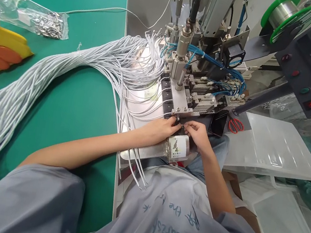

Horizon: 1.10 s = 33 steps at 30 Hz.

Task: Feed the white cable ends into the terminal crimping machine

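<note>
At the front of a bench machine (179,96), my left hand (159,130) has its thumb and fingers drawn together just under the metal head. A white cable end reaches the machine right above those fingers; whether they hold it is hidden. My right hand (197,135) faces it from the right, thumb and forefinger pinched on something too small to name. Below both hands sits a container with a white and green label (178,147). A large bundle of white cables (76,58) runs from the machine's left side across the green table mat (66,107).
A plastic bag of small metal parts (50,25) and a yellow duck-like figure (3,41) lie at the left. Red-handled scissors (236,125) and a dark phone-like object (219,123) are right of my hands. A wire spool (284,15) and control panel (308,73) stand at upper right.
</note>
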Tool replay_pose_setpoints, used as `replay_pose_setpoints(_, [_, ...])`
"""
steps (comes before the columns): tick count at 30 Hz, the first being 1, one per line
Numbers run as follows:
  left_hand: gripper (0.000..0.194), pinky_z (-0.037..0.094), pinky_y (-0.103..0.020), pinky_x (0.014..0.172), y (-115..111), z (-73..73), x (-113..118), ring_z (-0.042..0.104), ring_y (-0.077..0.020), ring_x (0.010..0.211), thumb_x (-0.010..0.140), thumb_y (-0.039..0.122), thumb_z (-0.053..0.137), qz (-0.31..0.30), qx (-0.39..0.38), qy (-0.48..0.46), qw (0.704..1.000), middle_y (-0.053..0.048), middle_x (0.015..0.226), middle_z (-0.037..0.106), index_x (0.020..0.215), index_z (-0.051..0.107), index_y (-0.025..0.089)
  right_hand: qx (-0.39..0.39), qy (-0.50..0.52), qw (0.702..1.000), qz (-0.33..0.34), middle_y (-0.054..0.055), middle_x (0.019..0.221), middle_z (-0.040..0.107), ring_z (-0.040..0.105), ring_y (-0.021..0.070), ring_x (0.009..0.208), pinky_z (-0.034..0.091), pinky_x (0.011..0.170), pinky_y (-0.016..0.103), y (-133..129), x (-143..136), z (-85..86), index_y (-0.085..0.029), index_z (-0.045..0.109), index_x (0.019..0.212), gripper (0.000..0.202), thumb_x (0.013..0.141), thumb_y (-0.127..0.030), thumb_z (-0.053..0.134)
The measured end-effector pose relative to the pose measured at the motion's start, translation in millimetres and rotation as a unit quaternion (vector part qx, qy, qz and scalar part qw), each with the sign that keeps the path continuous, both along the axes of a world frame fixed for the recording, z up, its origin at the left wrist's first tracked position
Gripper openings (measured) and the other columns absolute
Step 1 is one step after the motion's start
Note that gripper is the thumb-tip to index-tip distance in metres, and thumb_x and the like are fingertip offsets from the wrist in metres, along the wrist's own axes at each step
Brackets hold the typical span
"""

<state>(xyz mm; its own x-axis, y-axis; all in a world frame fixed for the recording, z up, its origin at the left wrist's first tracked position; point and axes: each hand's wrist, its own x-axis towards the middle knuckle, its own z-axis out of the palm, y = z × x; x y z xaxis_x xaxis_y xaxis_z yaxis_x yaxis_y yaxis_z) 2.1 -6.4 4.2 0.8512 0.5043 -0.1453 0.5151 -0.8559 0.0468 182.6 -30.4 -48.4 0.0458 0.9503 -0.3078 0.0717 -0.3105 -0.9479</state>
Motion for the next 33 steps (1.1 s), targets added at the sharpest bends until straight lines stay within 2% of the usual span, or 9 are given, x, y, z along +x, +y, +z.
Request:
replay_pose_setpoints(6, [0.038, 0.048, -0.028, 0.058, -2, 0.3, 3, 0.063, -0.0200, 0.074, 0.088, 0.004, 0.031, -0.048, 0.066, 0.032, 0.996, -0.016, 0.095, 0.056, 0.121, 0.050, 0.002, -0.011, 0.003, 1.000, 0.011, -0.004, 0.050, 0.047, 0.041, 0.0068, 0.048, 0.033, 0.047, 0.022, 2, -1, 0.7, -0.015, 0.057, 0.063, 0.020, 0.062, -0.034, 0.061])
replay_pose_setpoints(13, [0.035, 0.045, -0.028, 0.052, -3, -9.8, 1, 0.062, -0.0186, 0.066, 0.088, 0.002, 0.030, -0.076, 0.122, 0.005, 0.990, -0.013, 0.086, 0.057, 0.115, 0.052, 0.001, 0.004, 0.010, 0.999, -0.030, 0.000, 0.060, 0.056, 0.052, 0.0112, 0.056, 0.040, 0.049, 0.023, 2, -4, -0.1, -0.016, 0.058, 0.068, 0.023, 0.063, -0.038, 0.061])
replay_pose_setpoints(17, [0.033, 0.043, -0.029, 0.052, -2, -8.4, 3, 0.061, -0.0178, 0.066, 0.088, 0.001, 0.030, -0.082, 0.116, -0.001, 0.990, -0.013, 0.086, 0.057, 0.111, 0.055, 0.002, -0.021, -0.007, 1.000, 0.009, -0.002, 0.056, 0.052, 0.047, 0.0092, 0.052, 0.036, 0.048, 0.022, 4, -3, -0.8, -0.017, 0.055, 0.064, 0.023, 0.065, -0.039, 0.059])
replay_pose_setpoints(21, [0.032, 0.041, -0.029, 0.052, 0, -4.0, 2, 0.061, -0.0179, 0.066, 0.088, 0.004, 0.035, -0.065, 0.100, -0.001, 0.993, -0.012, 0.089, 0.058, 0.112, 0.056, 0.004, 0.025, -0.037, 0.997, 0.056, -0.005, 0.049, 0.041, 0.036, 0.0071, 0.048, 0.029, 0.048, 0.022, 3, -2, -8.9, -0.018, 0.043, 0.055, 0.030, 0.073, -0.040, 0.051])
replay_pose_setpoints(23, [0.027, 0.040, -0.030, 0.054, 1, -1.3, -1, 0.061, -0.0188, 0.068, 0.085, 0.007, 0.041, -0.058, 0.083, -0.008, 0.995, -0.012, 0.086, 0.059, 0.104, 0.060, 0.006, 0.052, -0.046, 0.995, 0.069, -0.006, 0.049, 0.036, 0.032, 0.0072, 0.048, 0.027, 0.048, 0.022, 5, -2, -14.5, -0.019, 0.039, 0.055, 0.032, 0.076, -0.042, 0.047])
replay_pose_setpoints(26, [0.015, 0.038, -0.030, 0.053, 2, 2.5, -7, 0.060, -0.0206, 0.069, 0.080, 0.009, 0.049, -0.037, 0.052, -0.007, 0.998, -0.010, 0.075, 0.060, 0.079, 0.064, 0.010, 0.072, -0.088, 0.991, 0.077, -0.005, 0.051, 0.036, 0.033, 0.0081, 0.050, 0.027, 0.050, 0.023, 7, 1, -16.2, -0.019, 0.039, 0.057, 0.031, 0.078, -0.041, 0.045])
replay_pose_setpoints(29, [0.015, 0.032, -0.030, 0.047, 2, 4.9, -10, 0.060, -0.0207, 0.066, 0.078, 0.007, 0.052, 0.006, 0.033, 0.003, 0.999, -0.009, 0.072, 0.060, 0.070, 0.063, 0.012, 0.096, -0.207, 0.974, 0.015, -0.003, 0.055, 0.042, 0.038, 0.0095, 0.055, 0.028, 0.055, 0.024, -3, 2, -0.9, -0.018, 0.044, 0.059, 0.025, 0.080, -0.031, 0.043])
replay_pose_setpoints(31, [0.014, 0.029, -0.029, 0.045, 1, 6.1, -10, 0.060, -0.0206, 0.066, 0.077, 0.006, 0.052, 0.026, 0.033, 0.002, 0.999, -0.009, 0.075, 0.061, 0.071, 0.063, 0.012, 0.117, -0.271, 0.954, -0.052, -0.003, 0.057, 0.045, 0.039, 0.0097, 0.057, 0.028, 0.056, 0.024, -22, -2, 17.4, -0.017, 0.047, 0.062, 0.024, 0.083, -0.028, 0.041])
replay_pose_setpoints(33, [0.015, 0.029, -0.029, 0.046, 1, 7.3, -9, 0.061, -0.0204, 0.067, 0.079, 0.004, 0.050, 0.048, 0.046, 0.003, 0.998, -0.011, 0.079, 0.062, 0.075, 0.063, 0.011, 0.131, -0.270, 0.951, -0.066, -0.003, 0.058, 0.047, 0.040, 0.0094, 0.056, 0.029, 0.056, 0.023, -49, -14, 35.0, -0.018, 0.048, 0.064, 0.026, 0.086, -0.031, 0.042])
